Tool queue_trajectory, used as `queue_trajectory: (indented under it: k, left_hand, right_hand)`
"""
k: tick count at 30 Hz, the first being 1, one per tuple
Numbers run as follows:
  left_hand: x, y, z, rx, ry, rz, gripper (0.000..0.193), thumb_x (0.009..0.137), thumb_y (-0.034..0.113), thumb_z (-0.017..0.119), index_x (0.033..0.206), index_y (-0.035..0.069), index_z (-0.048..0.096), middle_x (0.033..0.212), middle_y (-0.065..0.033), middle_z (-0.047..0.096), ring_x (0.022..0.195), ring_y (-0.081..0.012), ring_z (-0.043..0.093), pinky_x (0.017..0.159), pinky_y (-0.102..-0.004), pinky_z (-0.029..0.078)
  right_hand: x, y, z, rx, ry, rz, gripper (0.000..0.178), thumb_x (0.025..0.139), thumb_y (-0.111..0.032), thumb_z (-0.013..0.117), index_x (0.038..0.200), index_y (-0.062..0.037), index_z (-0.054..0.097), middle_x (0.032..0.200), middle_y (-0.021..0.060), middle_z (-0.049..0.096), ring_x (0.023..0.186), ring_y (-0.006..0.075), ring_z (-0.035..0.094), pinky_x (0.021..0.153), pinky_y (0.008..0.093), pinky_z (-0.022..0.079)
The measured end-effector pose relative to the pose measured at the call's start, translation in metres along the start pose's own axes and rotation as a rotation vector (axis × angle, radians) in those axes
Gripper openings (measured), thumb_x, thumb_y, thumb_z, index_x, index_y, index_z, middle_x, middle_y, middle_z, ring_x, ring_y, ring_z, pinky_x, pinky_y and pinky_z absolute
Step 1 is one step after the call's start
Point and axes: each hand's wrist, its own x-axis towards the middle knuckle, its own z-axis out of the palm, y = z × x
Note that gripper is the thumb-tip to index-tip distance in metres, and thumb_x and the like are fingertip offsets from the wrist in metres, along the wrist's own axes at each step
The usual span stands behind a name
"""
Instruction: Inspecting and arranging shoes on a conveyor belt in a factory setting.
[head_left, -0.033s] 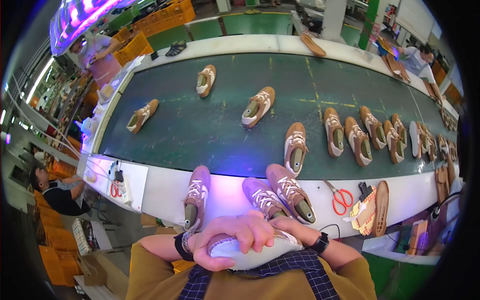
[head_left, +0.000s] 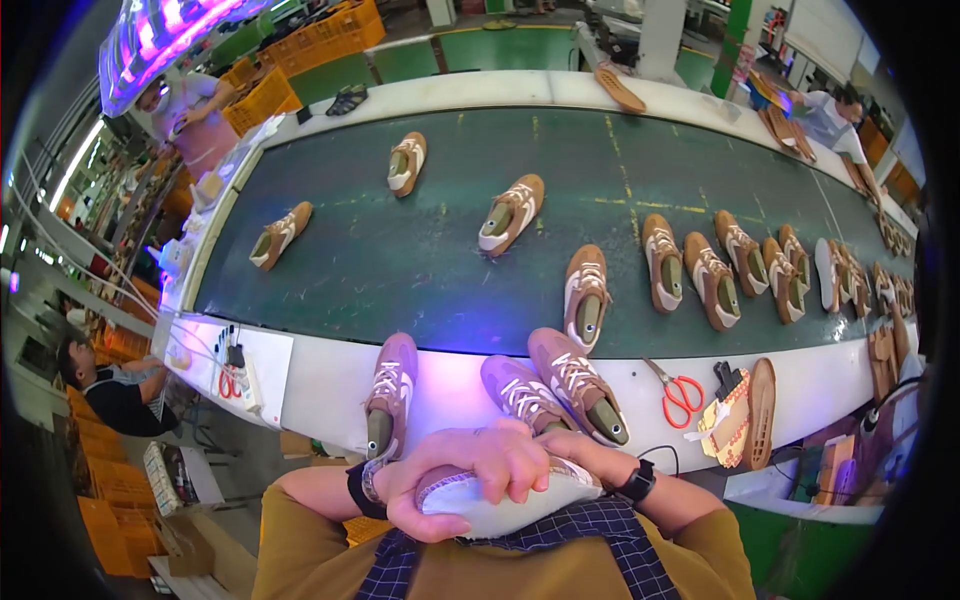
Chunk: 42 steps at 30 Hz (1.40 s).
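Close to my apron, both hands grip a sneaker with its pale sole facing me. My left hand curls its fingers over the sole. My right hand grasps the other end; its fingers are mostly hidden behind the shoe. Just beyond them on the white ledge stand a brown sneaker at left, a purplish-looking sneaker in the middle and another brown sneaker beside it. Violet light tints this area.
Several brown sneakers stand on the dark green belt, clustered toward the right. Red-handled scissors, a patterned card and a brown sole lie right on the ledge. Other red-handled scissors lie left. Co-workers surround the bench.
My hands keep the same hold on the sneaker. The belt and shoes appear slightly farther left in the picture. At far right, a co-worker's arm reaches farther toward the belt's shoes.
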Motion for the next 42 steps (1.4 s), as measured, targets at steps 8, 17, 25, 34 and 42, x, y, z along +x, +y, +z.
queue_trajectory:
  k: [8, 17, 25, 34, 42]
  left_hand:
    - [0.046, -0.007, -0.014, 0.009, -0.425, 0.030, 0.053, 0.070, 0.039, 0.075, 0.103, 0.002, 0.057, 0.110, -0.0217, 0.059, 0.110, -0.0407, 0.053, 0.102, -0.0545, 0.026]
    - [0.034, -0.015, 0.014, -0.091, -0.279, -0.021, 0.028, 0.071, 0.028, 0.067, 0.085, 0.007, 0.054, 0.087, -0.0110, 0.058, 0.086, -0.0328, 0.057, 0.097, -0.0558, 0.031]
    - [0.025, -0.005, 0.020, -0.030, -0.185, -0.074, 0.023, 0.067, 0.022, 0.062, 0.083, 0.009, 0.051, 0.089, -0.0097, 0.056, 0.086, -0.0315, 0.056, 0.092, -0.0475, 0.025]
    - [0.016, -0.011, 0.016, -0.038, -0.127, -0.068, 0.021, 0.064, 0.019, 0.057, 0.081, 0.010, 0.049, 0.091, -0.0091, 0.053, 0.092, -0.0326, 0.054, 0.092, -0.0445, 0.022]
    - [0.020, -0.021, 0.000, -0.108, -0.130, -0.036, 0.024, 0.066, 0.023, 0.060, 0.082, 0.008, 0.050, 0.095, -0.0105, 0.053, 0.097, -0.0324, 0.051, 0.094, -0.0456, 0.025]
  right_hand:
    - [0.009, 0.015, -0.001, 0.559, 0.008, 0.347, 0.030, 0.093, -0.020, 0.045, 0.112, -0.0014, 0.059, 0.101, 0.0067, 0.064, 0.088, 0.0114, 0.061, 0.078, 0.0256, 0.049]
    - [-0.014, 0.026, 0.017, 0.496, 0.075, 0.251, 0.025, 0.093, -0.019, 0.041, 0.097, -0.0061, 0.062, 0.089, -0.0007, 0.061, 0.077, 0.0064, 0.055, 0.067, 0.0210, 0.044]
    - [-0.024, 0.028, 0.019, 0.447, 0.057, 0.211, 0.031, 0.093, -0.022, 0.042, 0.102, -0.0014, 0.063, 0.082, -0.0015, 0.061, 0.076, 0.0048, 0.052, 0.066, 0.0224, 0.042]
    - [-0.031, 0.003, 0.012, 0.502, 0.122, 0.295, 0.034, 0.092, -0.024, 0.042, 0.099, 0.0002, 0.065, 0.084, 0.0014, 0.063, 0.075, 0.0066, 0.053, 0.066, 0.0245, 0.042]
    - [-0.035, 0.005, 0.003, 0.303, 0.215, 0.138, 0.032, 0.092, -0.023, 0.044, 0.105, -0.0002, 0.062, 0.092, 0.0012, 0.064, 0.078, 0.0068, 0.056, 0.068, 0.0235, 0.045]
